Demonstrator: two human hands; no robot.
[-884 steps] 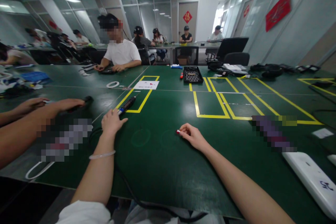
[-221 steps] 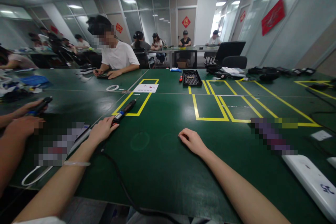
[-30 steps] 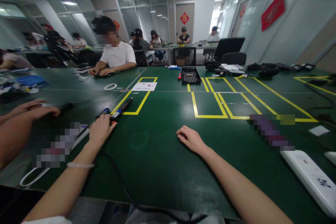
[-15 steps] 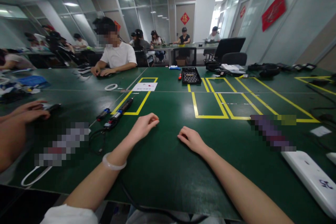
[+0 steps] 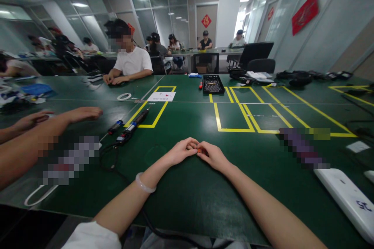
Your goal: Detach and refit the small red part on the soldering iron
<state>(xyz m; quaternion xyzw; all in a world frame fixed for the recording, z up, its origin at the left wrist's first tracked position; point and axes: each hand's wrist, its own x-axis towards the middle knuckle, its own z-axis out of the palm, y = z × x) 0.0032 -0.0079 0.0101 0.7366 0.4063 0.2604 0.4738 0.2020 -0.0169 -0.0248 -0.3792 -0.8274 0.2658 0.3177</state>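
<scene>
My left hand (image 5: 181,151), with a pale bangle (image 5: 145,183) on the wrist, meets my right hand (image 5: 214,156) just above the green table in front of me. A tiny orange-red piece (image 5: 199,150) shows between the fingertips of both hands. My left fingers are closed towards it. The right fingers are curled and pinched at the same spot, and whatever else they hold is hidden. Left of my hands lies a black and blue electric screwdriver (image 5: 133,126) with a cable. Beside it is a shorter blue and black cylinder (image 5: 115,127).
A white sheet with small red marks (image 5: 162,96) lies ahead on the table (image 5: 187,116). Farther back stands a black tray (image 5: 213,84) of small parts. A white power bank-like block (image 5: 344,198) lies right. A co-worker's arm (image 5: 55,132) reaches in from the left.
My left hand has moved right until its fingertips meet those of my right hand, bringing the orange-red piece along. My right hand stays nearly in place. The co-worker's arm has extended forward.
</scene>
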